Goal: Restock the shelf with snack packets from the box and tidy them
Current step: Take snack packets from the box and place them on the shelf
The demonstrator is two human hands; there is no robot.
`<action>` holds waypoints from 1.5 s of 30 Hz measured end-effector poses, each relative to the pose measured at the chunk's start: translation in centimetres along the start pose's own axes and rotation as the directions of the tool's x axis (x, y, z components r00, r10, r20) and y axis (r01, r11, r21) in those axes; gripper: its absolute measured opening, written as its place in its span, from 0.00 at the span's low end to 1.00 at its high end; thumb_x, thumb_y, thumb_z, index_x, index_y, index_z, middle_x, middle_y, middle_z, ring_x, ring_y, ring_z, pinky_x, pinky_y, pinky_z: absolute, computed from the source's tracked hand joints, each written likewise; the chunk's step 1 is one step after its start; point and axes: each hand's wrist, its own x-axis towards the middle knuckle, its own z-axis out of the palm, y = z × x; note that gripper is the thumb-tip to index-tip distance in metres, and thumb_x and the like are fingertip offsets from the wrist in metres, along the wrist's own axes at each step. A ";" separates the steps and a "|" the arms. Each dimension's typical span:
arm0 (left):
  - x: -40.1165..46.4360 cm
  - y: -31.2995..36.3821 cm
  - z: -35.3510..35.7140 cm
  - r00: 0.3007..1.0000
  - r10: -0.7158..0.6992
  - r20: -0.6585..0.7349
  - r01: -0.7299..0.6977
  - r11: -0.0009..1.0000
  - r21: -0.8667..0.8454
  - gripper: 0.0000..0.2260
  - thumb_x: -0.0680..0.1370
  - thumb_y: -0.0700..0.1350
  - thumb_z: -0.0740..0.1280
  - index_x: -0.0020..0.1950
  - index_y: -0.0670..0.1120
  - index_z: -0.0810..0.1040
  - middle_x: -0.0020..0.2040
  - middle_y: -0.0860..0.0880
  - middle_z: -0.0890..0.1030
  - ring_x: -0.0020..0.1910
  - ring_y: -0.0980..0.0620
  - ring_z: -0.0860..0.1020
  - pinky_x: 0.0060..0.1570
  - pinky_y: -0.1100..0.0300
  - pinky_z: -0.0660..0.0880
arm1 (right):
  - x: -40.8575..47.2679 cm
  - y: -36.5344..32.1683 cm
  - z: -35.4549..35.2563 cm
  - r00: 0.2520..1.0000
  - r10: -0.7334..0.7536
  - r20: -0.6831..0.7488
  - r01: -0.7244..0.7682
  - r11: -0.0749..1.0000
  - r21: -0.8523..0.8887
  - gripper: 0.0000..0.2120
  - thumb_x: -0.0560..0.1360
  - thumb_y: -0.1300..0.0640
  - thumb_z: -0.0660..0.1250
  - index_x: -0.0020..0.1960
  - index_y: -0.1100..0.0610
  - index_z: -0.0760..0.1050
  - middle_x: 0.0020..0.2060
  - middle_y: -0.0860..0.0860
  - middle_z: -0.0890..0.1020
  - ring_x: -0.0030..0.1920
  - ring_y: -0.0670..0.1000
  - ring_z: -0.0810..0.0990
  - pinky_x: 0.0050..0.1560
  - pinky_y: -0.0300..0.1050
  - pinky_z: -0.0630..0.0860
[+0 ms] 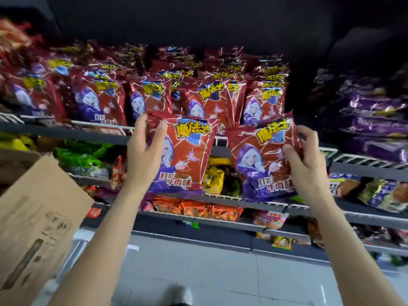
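Grip, left: left hand (pixel 144 151) holds a red snack packet (pixel 187 155) by its left edge, thumb on the printed front, fingers curled behind.
Grip, right: right hand (pixel 305 164) pinches a second red packet (pixel 262 164) at its right edge, thumb on the front, fingertips over the top corner.
Held packets: both upright, faces toward the camera, side by side with a narrow gap, raised just in front of the upper shelf rail (pixel 72 125).
Upper shelf: a row of matching red packets (pixel 101 100) stands upright behind the rail, several deep.
Right of the row: a dark gap, then purple packets (pixel 373 115) stacked flat.
Lower shelves: green packets (pixel 84 155), yellow packets (pixel 214 175), and orange packets (pixel 196 208) on the tier beneath.
Box: a cardboard box flap (pixel 37 215) at lower left, beside the left forearm.
Floor: grey tiles (pixel 198 268) below the shelving.
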 end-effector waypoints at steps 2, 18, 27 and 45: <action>1.1 1.5 3.1 1.000 0.017 0.015 -0.017 1.000 0.010 0.26 0.81 0.53 0.59 0.76 0.45 0.58 0.68 0.62 0.66 0.63 0.74 0.62 0.62 0.74 0.58 | 2.0 1.0 -2.1 0.995 0.016 -0.102 -0.007 0.996 0.084 0.15 0.81 0.58 0.59 0.67 0.52 0.63 0.41 0.40 0.78 0.34 0.38 0.77 0.34 0.37 0.72; 10.2 4.8 21.4 0.943 0.199 0.268 -0.241 0.962 0.131 0.21 0.77 0.46 0.68 0.65 0.42 0.64 0.53 0.52 0.76 0.46 0.59 0.75 0.46 0.78 0.68 | 13.7 5.5 -4.4 0.983 0.004 -0.181 0.050 0.955 0.291 0.21 0.82 0.61 0.54 0.72 0.48 0.56 0.55 0.38 0.76 0.52 0.38 0.78 0.56 0.42 0.76; 10.5 4.4 21.1 0.749 0.252 0.613 -0.563 0.730 0.388 0.28 0.79 0.39 0.60 0.77 0.44 0.54 0.76 0.48 0.57 0.75 0.51 0.51 0.71 0.62 0.45 | 13.7 8.9 -1.5 0.994 -0.021 0.107 -0.012 0.955 0.296 0.38 0.77 0.67 0.64 0.75 0.49 0.45 0.61 0.45 0.72 0.56 0.39 0.77 0.54 0.32 0.74; 8.5 1.5 20.0 0.636 0.382 0.670 -0.770 0.367 0.521 0.47 0.66 0.51 0.77 0.77 0.48 0.54 0.76 0.41 0.57 0.74 0.42 0.56 0.71 0.52 0.47 | 14.0 9.4 1.5 0.980 -0.084 0.182 0.097 0.993 -0.065 0.57 0.67 0.49 0.77 0.73 0.36 0.33 0.76 0.55 0.50 0.75 0.56 0.55 0.69 0.64 0.64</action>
